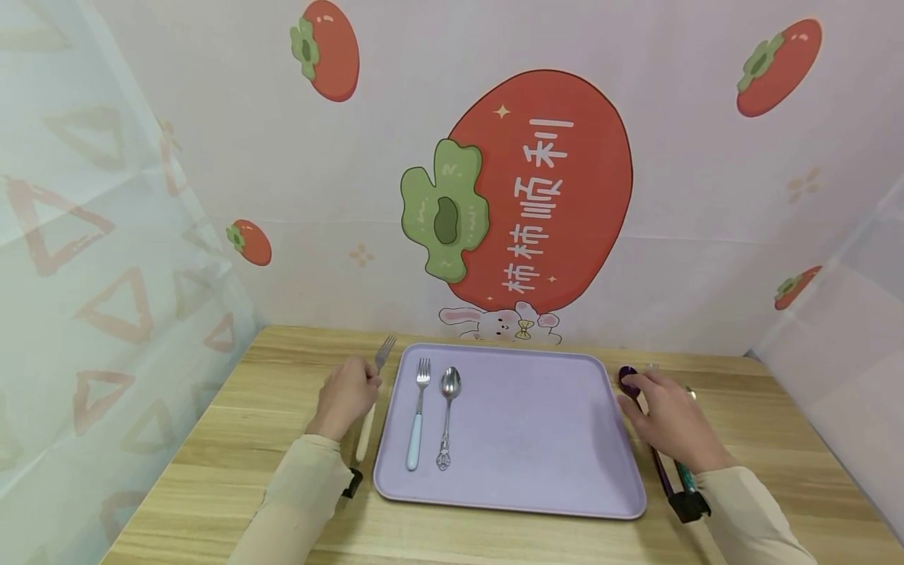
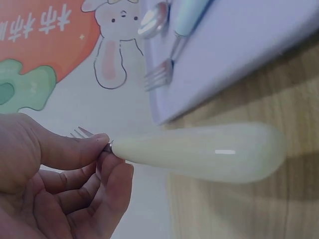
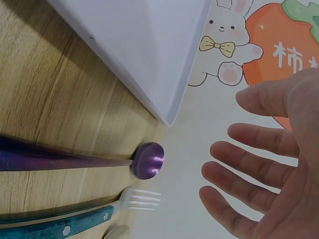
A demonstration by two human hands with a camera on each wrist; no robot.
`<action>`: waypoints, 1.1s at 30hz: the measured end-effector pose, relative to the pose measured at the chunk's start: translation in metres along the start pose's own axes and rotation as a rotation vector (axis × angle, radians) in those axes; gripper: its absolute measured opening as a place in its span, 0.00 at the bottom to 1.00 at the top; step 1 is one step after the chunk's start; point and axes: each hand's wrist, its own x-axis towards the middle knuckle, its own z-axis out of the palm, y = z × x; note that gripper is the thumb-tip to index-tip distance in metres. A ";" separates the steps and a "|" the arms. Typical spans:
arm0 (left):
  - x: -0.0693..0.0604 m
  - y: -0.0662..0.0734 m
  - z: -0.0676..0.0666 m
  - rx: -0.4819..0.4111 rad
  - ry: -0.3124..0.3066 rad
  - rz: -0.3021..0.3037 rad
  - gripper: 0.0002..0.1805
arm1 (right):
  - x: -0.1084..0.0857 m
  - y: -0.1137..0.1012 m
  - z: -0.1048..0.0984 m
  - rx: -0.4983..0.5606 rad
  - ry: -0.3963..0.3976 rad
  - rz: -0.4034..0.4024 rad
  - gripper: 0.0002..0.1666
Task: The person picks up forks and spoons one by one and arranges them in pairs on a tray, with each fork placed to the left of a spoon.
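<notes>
My left hand pinches a cream-handled fork at its neck, between thumb and forefinger, left of the lilac tray. In the left wrist view its tines show beyond the thumb, and the handle is off the table. My right hand is above the cutlery right of the tray, fingers spread and holding nothing in the right wrist view. Closest to it is a purple spoon on the wood. Beside that spoon lies a teal-handled fork, partly hidden by the hand in the head view.
On the tray's left part lie a fork with a light blue handle and a silver spoon with an ornate handle. The rounded end of another metal utensil shows past the teal-handled fork. A printed cloth wall stands behind the table.
</notes>
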 end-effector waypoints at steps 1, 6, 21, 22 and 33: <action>-0.001 0.002 0.000 -0.009 0.005 0.004 0.22 | 0.000 0.000 0.000 0.001 -0.001 -0.001 0.15; -0.003 0.012 -0.001 -0.029 0.042 0.034 0.09 | 0.001 0.000 -0.001 0.007 -0.013 0.006 0.15; -0.001 0.047 0.025 -0.111 0.098 0.145 0.05 | 0.001 -0.002 -0.002 0.005 -0.078 0.057 0.17; -0.001 0.049 0.027 -0.111 0.102 0.153 0.05 | 0.001 -0.002 -0.002 0.007 -0.085 0.062 0.18; 0.001 0.071 0.047 -0.159 0.060 0.164 0.05 | 0.001 -0.003 0.001 0.016 -0.113 0.088 0.19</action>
